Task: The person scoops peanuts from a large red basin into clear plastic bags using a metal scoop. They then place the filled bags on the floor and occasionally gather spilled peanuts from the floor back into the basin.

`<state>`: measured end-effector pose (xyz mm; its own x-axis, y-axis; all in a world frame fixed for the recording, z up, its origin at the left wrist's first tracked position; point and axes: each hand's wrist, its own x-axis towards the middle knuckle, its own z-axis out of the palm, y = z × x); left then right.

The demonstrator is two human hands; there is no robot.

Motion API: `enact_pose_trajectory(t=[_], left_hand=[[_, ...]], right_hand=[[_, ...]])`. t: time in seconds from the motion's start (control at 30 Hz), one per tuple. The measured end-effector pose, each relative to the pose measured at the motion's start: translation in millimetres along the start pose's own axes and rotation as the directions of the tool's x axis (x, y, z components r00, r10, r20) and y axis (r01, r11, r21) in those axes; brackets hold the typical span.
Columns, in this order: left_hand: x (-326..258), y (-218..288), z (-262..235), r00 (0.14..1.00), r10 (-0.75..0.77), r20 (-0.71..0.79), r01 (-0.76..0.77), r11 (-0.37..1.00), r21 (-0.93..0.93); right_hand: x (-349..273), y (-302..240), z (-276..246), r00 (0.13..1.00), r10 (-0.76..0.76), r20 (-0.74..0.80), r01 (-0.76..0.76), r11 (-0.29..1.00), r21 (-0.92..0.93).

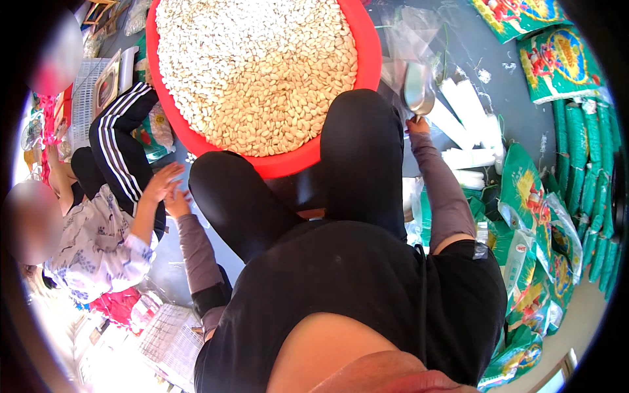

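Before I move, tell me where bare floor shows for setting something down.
Grey floor shows between the white bundles and the printed green sacks, apart from white scraps; a narrower patch shows between the left forearm and left thigh. Crowded: around the right hand, which grips a metal scoop, and the left hand, close beside a co-worker's hand.

Apparently a packing workshop: a round red plastic tub [369, 56] holds oval beige nuts [275, 105] near flat, glossy green bags [560, 62].

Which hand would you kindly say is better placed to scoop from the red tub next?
Probably the right hand: it holds a metal scoop beside the red tub. The left hand is near a co-worker's hand, with no scoop visible in it.
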<state>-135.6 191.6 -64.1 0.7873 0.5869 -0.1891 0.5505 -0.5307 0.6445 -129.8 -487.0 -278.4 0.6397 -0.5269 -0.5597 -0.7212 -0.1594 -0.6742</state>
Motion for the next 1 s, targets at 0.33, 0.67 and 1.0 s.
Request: enact_pose_trajectory(t=[0.33,0.67,1.0], left_hand=[[-141,231,43,0.730,0.502,0.463,-0.209,0.810,-0.548],[-178,264,91,0.408,0.647,0.644,0.710,0.218,-0.669],[-133,234,60,0.589,0.731,-0.345,-0.807,0.548,-0.219]], right_hand=[[-191,-255,-65,0.753,-0.594,0.282,0.117,0.543,0.832],[-311,-316,-13,0.254,-0.702,0.666,-0.200,0.635,0.746],[-279,-296,45,0.586,-0.634,0.505,0.248,0.734,0.633]])
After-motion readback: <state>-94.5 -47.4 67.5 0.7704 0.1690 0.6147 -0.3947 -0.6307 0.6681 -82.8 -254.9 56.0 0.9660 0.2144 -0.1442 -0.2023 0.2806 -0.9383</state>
